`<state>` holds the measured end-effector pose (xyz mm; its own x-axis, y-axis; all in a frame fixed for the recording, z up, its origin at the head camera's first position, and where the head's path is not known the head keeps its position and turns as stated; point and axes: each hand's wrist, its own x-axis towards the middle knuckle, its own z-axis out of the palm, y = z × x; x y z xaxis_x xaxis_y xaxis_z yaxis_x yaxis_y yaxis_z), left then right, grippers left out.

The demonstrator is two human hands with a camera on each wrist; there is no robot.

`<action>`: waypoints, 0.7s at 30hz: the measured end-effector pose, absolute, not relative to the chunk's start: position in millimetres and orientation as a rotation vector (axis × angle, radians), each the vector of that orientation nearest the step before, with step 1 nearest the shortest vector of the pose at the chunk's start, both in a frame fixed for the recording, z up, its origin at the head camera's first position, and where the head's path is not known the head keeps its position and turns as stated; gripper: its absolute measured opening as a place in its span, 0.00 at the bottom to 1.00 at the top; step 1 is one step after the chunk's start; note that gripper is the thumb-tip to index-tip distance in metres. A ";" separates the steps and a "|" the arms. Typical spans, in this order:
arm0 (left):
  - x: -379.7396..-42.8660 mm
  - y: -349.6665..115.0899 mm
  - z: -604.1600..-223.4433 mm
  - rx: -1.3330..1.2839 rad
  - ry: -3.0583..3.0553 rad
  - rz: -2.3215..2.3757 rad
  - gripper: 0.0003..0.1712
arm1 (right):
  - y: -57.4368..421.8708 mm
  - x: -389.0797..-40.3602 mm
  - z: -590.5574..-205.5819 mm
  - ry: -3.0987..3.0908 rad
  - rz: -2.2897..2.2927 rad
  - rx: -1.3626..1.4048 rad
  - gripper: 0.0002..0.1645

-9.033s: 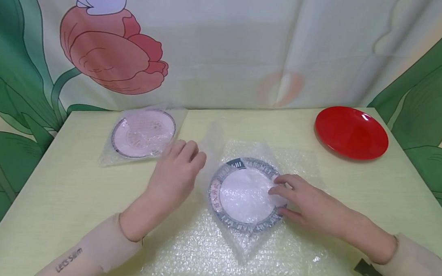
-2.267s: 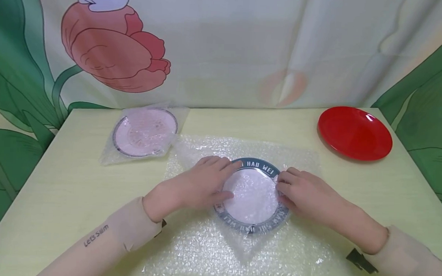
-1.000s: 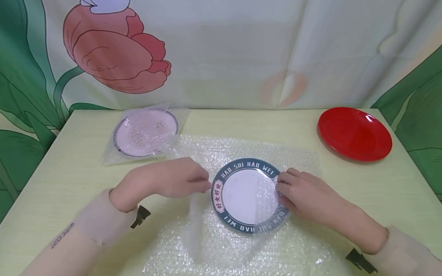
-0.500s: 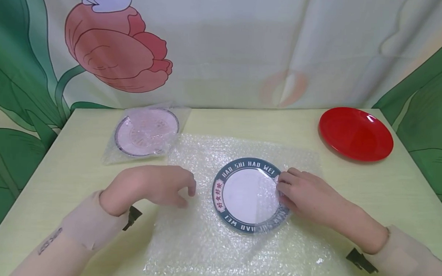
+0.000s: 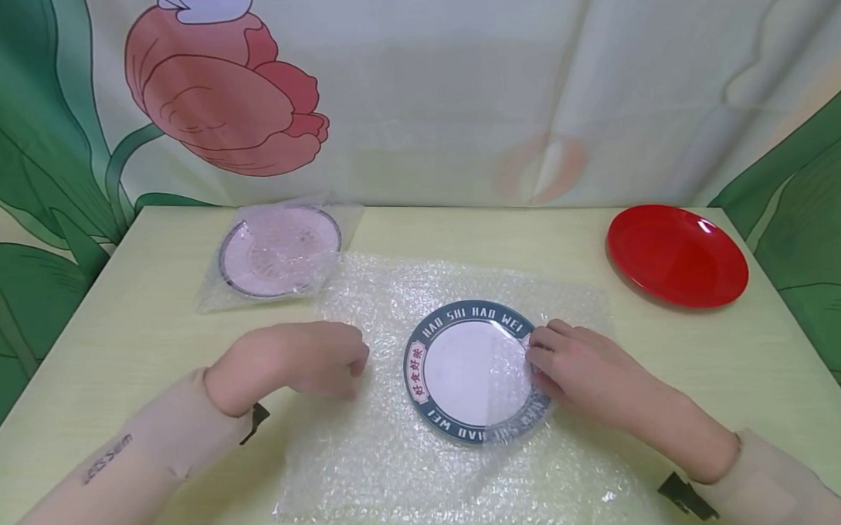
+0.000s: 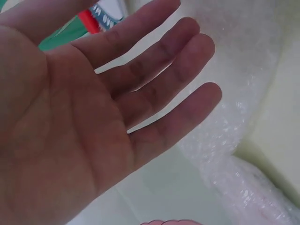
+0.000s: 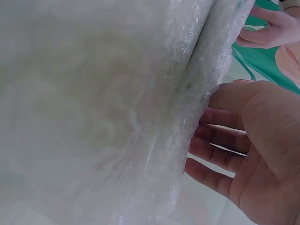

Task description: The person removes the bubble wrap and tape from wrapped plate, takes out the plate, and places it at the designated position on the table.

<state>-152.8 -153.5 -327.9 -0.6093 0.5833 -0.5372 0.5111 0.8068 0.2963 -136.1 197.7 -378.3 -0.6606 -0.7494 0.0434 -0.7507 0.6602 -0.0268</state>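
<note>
A white plate with a dark teal lettered rim lies on a spread sheet of bubble wrap. A clear layer of wrap covers its right part; the left part is bare. At the plate's right edge, my right hand holds the wrap against the rim with bent fingers, and its tips meet the layered wrap in the right wrist view. My left hand hovers at or just above the sheet's left side, apart from the plate. Its fingers are relaxed with nothing between them in the left wrist view.
A pink-white plate inside clear wrapping lies at the back left, beside the sheet's corner. A red plate sits at the back right. Behind the pale table hangs a printed curtain.
The wrap over the plate's left part has been folded back leftward by my left hand, which has let go and moved left. My right hand has stayed at the rim since the second frame.
</note>
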 end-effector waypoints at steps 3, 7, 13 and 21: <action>-155.5 -150.9 -335.8 0.799 2.370 0.167 0.13 | 198.0 -136.2 -378.5 -2.842 0.061 1.268 0.11; -158.3 -148.8 -345.1 0.805 2.411 0.217 0.25 | 197.6 -136.0 -377.8 -2.856 0.072 1.265 0.12; -158.8 -143.1 -350.9 0.805 2.475 0.285 0.31 | 197.0 -137.5 -378.2 -2.883 0.091 1.257 0.14; -160.3 -128.5 -351.8 0.687 2.521 0.242 0.31 | 197.7 -139.9 -378.3 -2.906 0.141 1.259 0.20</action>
